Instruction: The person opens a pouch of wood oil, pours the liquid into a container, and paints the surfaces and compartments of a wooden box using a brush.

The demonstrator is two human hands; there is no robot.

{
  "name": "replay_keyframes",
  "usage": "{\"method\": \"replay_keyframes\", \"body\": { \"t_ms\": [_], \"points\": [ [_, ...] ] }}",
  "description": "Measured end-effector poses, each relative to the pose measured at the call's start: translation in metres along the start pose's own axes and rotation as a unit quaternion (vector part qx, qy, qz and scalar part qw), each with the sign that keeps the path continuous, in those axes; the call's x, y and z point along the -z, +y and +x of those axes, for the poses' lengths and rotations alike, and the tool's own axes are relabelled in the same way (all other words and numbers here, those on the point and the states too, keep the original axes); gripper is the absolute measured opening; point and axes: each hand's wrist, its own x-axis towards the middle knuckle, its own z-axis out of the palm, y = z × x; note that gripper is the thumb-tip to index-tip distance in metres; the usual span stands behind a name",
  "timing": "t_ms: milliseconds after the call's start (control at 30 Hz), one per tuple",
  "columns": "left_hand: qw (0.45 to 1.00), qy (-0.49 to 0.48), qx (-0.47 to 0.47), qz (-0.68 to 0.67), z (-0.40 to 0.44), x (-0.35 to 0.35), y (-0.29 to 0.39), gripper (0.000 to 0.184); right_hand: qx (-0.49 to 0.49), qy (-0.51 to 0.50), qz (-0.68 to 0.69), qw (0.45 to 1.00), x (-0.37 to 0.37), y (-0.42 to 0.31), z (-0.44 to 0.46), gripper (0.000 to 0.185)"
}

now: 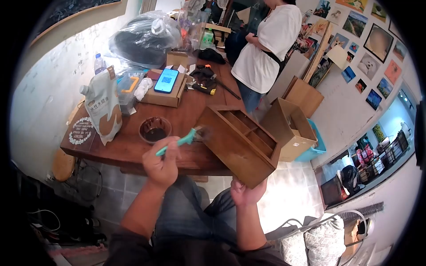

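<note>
My left hand (161,162) grips the turquoise handle of a paintbrush (187,138). Its dark bristles are at the left side of a brown wooden box (237,153); whether they touch the wood I cannot tell. The box has open compartments along its upper right side and is tilted over the table's front edge. My right hand (249,191) holds the box's lower corner from below, its fingers partly hidden. Left of the brush, a small bowl (155,129) with dark brown liquid stands on the table.
The reddish-brown wooden table (133,153) bears a spouted pouch (103,106), a phone (167,80) on a cardboard box (171,96), and a yellow-black tool (205,85). A person in a white shirt (270,48) stands beyond the table. An open carton (290,133) is at the right.
</note>
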Motion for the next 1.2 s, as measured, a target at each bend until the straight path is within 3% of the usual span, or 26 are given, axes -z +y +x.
{"method": "replay_keyframes", "body": {
  "t_ms": [33, 67, 133, 167, 200, 267, 300, 367, 433, 467, 533, 567, 633, 667, 733, 767, 833, 867, 933, 967, 1000, 1067, 1200],
  "points": [
    [0.995, 0.059, -0.059, 0.055, 0.002, 0.001, -0.003, 0.018, 0.004, 0.032, -0.006, 0.999, -0.01, 0.0, -0.001, 0.056],
    [0.995, 0.055, -0.059, 0.055, 0.001, 0.0, -0.003, 0.018, 0.008, 0.065, -0.012, 0.998, -0.016, 0.0, -0.003, 0.057],
    [0.948, -0.007, -0.255, 0.189, -0.004, -0.005, -0.002, 0.016, 0.009, 0.051, -0.007, 0.999, -0.008, 0.002, 0.0, 0.057],
    [0.924, -0.055, -0.305, 0.226, -0.008, -0.008, 0.004, 0.013, 0.006, 0.036, -0.006, 0.999, -0.005, 0.003, 0.002, 0.057],
    [0.924, -0.052, -0.304, 0.227, -0.016, -0.011, 0.014, 0.013, 0.003, 0.034, -0.008, 0.999, -0.006, 0.003, 0.002, 0.057],
    [0.929, -0.191, -0.279, 0.15, -0.029, -0.013, 0.029, 0.009, -0.017, 0.014, 0.016, 1.0, -0.007, 0.003, 0.003, 0.058],
    [0.929, -0.19, -0.278, 0.151, -0.029, -0.013, 0.027, 0.009, -0.018, 0.014, 0.016, 1.0, -0.009, 0.003, 0.004, 0.058],
    [0.964, -0.076, -0.247, 0.055, -0.028, -0.013, 0.021, 0.013, -0.016, 0.054, 0.033, 0.998, -0.013, 0.002, 0.004, 0.057],
    [0.997, -0.033, 0.034, -0.054, -0.019, -0.009, 0.017, 0.019, -0.012, 0.056, 0.031, 0.998, -0.012, 0.003, 0.004, 0.056],
    [0.997, -0.033, 0.033, -0.054, -0.011, -0.006, 0.007, 0.019, -0.011, 0.057, 0.028, 0.998, -0.011, 0.004, 0.005, 0.055],
    [0.994, 0.093, 0.039, -0.047, 0.004, -0.002, -0.021, 0.023, -0.008, 0.049, 0.028, 0.998, -0.007, 0.003, 0.007, 0.054],
    [0.994, 0.092, 0.038, -0.047, 0.004, 0.0, -0.028, 0.023, -0.004, 0.044, 0.029, 0.999, -0.006, 0.002, 0.007, 0.053],
    [0.992, 0.067, -0.083, 0.068, 0.005, 0.001, -0.033, 0.02, 0.0, 0.056, 0.034, 0.998, -0.007, 0.004, 0.008, 0.053],
    [0.992, 0.067, -0.083, 0.069, 0.002, -0.001, -0.031, 0.02, 0.004, 0.067, 0.037, 0.997, -0.008, 0.004, 0.008, 0.053],
    [0.945, -0.039, -0.285, 0.153, -0.009, -0.01, -0.01, 0.014, 0.0, 0.06, 0.039, 0.997, -0.006, 0.005, 0.009, 0.054],
    [0.946, -0.039, -0.285, 0.152, -0.016, -0.009, 0.0, 0.014, -0.002, 0.053, 0.042, 0.998, -0.005, 0.005, 0.009, 0.056],
    [0.952, -0.155, -0.247, 0.095, -0.03, -0.007, 0.016, 0.012, -0.008, 0.066, 0.04, 0.997, -0.003, 0.005, 0.009, 0.057],
    [0.952, -0.156, -0.245, 0.093, -0.031, -0.007, 0.014, 0.012, -0.015, 0.078, 0.039, 0.996, -0.003, 0.005, 0.008, 0.059],
    [0.985, 0.006, -0.133, 0.106, -0.03, -0.006, 0.007, 0.014, -0.023, 0.08, 0.047, 0.995, 0.002, 0.005, 0.005, 0.062],
    [0.985, 0.05, -0.126, 0.106, -0.021, -0.01, 0.002, 0.012, -0.031, 0.078, 0.058, 0.995, 0.002, 0.006, 0.005, 0.065],
    [0.985, 0.051, -0.128, 0.106, -0.019, -0.011, -0.003, 0.012, -0.031, 0.076, 0.058, 0.995, 0.001, 0.006, 0.005, 0.065],
    [0.956, -0.051, -0.255, 0.138, -0.017, -0.013, -0.01, 0.013, -0.046, 0.051, 0.052, 0.996, -0.004, 0.006, 0.004, 0.066],
    [0.954, -0.105, -0.26, 0.103, -0.037, -0.011, 0.013, 0.011, -0.044, 0.055, 0.024, 0.997, 0.005, 0.007, 0.009, 0.081]
  ]
}}
